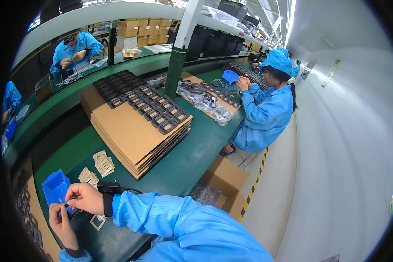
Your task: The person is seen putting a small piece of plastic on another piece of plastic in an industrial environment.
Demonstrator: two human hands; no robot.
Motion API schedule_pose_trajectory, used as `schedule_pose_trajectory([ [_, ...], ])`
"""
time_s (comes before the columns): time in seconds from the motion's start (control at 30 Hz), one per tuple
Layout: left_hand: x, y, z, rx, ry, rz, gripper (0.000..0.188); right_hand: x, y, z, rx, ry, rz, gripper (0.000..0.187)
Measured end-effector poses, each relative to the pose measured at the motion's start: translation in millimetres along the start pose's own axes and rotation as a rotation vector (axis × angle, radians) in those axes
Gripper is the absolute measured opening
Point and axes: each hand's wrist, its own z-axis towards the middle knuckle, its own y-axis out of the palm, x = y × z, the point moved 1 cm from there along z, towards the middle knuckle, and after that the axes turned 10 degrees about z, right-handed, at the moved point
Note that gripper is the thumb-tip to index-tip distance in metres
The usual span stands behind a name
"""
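Observation:
At the lower left my hands meet over the green bench. My left hand (pixel 62 222) has its fingers pinched on a small black part (pixel 73 213), mostly hidden by the fingers. My right hand (pixel 88 198), with a black band and box at the wrist, closes finger and thumb on the same part from the right. Just beyond them stands a blue plastic bin (pixel 52 178) with small bits inside. Beige flat frame pieces (pixel 104 164) lie in loose piles past my right hand. One pale frame (pixel 98 222) rests beside my right wrist.
A stack of cardboard sheets (pixel 113 135) bears rows of black frames (pixel 159 109). More black frames (pixel 27 205) lie on cardboard at far left. A green post (pixel 175 72) rises from the bench. An open carton (pixel 225 179) stands below its right edge. A co-worker (pixel 268 105) sits farther along.

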Motion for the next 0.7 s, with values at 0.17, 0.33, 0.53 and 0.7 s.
schedule_pose_trajectory([
  [0.17,0.5,4.7,-5.4,0.050,0.117,-0.074,0.007,8.2,-3.3,3.3,0.001,-0.101,0.017,0.012],
  [0.33,-13.4,8.2,-7.3,0.163,0.161,-0.085,0.015,-0.9,2.3,-2.5,-0.015,-0.010,-0.044,0.015],
  [0.53,-27.2,12.6,-1.3,0.278,0.102,-0.212,0.016,-11.0,8.0,-12.7,-0.095,0.050,0.047,0.027],
  [0.7,13.5,-1.2,-7.0,0.425,0.241,0.329,0.008,0.9,11.1,-13.1,-0.237,-0.017,0.029,0.048],
])
